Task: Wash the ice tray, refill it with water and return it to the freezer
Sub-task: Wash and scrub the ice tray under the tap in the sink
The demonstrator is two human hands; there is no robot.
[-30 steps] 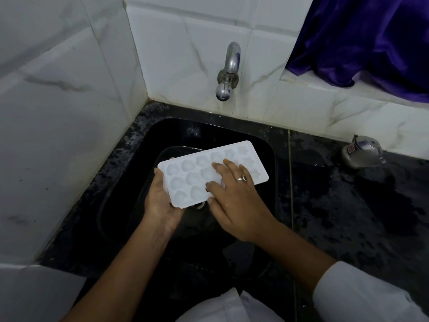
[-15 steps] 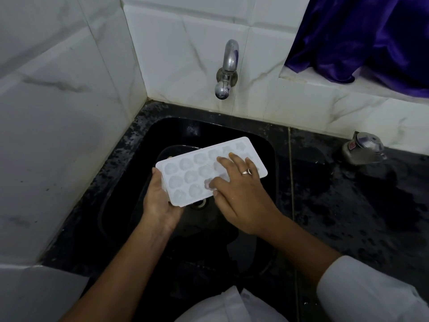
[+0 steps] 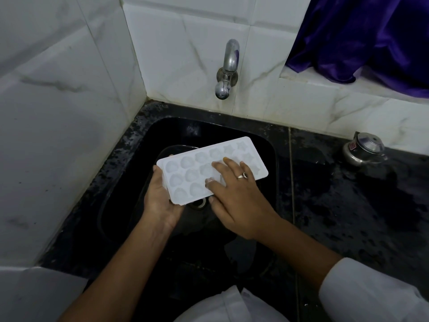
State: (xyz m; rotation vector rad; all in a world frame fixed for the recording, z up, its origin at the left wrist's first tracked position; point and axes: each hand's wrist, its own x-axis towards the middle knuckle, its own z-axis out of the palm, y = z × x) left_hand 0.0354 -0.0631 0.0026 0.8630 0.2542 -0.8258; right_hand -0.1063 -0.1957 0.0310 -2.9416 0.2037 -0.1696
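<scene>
We find no text, number or brand that we can read. A small red label sits on the steel pot on the table, its print too small for us.

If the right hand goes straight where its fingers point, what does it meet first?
The right hand rests on the ice tray; past its cells, probably the back wall of the sink.

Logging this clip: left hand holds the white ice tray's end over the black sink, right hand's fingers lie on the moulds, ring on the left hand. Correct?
One slip: the ring is on the right hand, not the left hand, as the head view shows. The rest holds: the left hand holds the ice tray by its end over the black sink, and the right hand's fingers lie on the moulds.
</scene>
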